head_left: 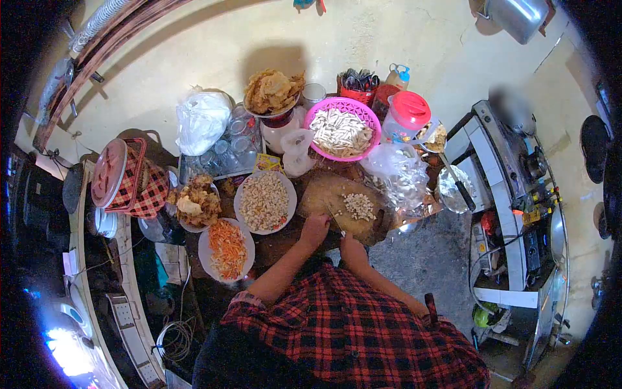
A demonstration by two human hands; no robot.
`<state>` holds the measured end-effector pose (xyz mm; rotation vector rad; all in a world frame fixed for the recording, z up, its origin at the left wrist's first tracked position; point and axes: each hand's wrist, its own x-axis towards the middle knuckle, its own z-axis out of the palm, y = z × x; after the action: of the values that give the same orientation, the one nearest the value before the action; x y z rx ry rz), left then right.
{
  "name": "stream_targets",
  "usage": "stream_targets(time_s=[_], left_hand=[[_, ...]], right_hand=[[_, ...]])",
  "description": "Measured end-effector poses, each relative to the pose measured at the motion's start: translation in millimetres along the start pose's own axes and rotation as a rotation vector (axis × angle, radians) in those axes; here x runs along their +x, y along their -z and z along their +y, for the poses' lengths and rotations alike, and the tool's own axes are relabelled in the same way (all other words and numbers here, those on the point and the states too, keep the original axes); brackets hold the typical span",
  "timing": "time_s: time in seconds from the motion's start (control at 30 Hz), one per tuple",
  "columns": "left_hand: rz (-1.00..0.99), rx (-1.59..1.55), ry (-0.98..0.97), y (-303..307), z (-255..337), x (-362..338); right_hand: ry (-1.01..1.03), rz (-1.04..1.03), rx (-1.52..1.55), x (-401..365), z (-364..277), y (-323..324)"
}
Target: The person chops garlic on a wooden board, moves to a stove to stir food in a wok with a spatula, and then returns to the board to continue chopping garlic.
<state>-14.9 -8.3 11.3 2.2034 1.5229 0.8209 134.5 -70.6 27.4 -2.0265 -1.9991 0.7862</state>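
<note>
My right hand [354, 251] is closed around the handle end of a knife, near the front edge of a round wooden cutting board [315, 194]. The thin knife blade [335, 215] points away from me over the board. My left hand [315, 229] rests at the board's front left, just beside the blade. Its fingers are curled, and whatever they hold is hidden. A small heap of diced white pieces [359, 207] lies on the board, right of the blade. A small white bit shows at the right hand's fingertips.
Left of the board stand a bowl of diced pieces [264, 201] and a plate of shredded orange and white food [227, 250]. Behind is a pink basket [368, 115] of white strips. A plastic bag [396, 172] lies right; a stove [512, 152] stands further right.
</note>
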Motion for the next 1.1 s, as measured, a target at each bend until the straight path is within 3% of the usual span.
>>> stream_targets(time_s=[0.23,0.3,0.43,0.73,0.8,0.93,1.1], left_hand=[[0.002,-0.034,0.007,-8.3,-9.6,1.1],[0.053,-0.029,0.122,-2.2,-0.3,2.9],[-0.011,-0.094,0.106,5.8,3.1,4.8],[0.103,-0.064,0.123,5.5,4.3,5.4],[-0.019,-0.097,0.218,10.0,6.9,5.1],[0.045,-0.133,0.145,15.1,8.8,4.1],[0.033,-0.262,0.23,14.6,7.8,1.6]], right_hand=[[-0.022,0.006,-0.031,-0.3,-7.4,5.5],[-0.026,0.002,-0.025,-3.1,-7.4,4.0],[-0.011,0.012,-0.007,-1.9,-2.4,-4.8],[-0.057,-0.041,0.025,-0.1,-11.5,3.2],[-0.052,-0.044,0.034,-4.5,-13.8,6.8],[-0.029,-0.017,0.039,-7.1,-11.9,4.0],[-0.052,-0.05,0.01,0.0,-5.1,-7.0]])
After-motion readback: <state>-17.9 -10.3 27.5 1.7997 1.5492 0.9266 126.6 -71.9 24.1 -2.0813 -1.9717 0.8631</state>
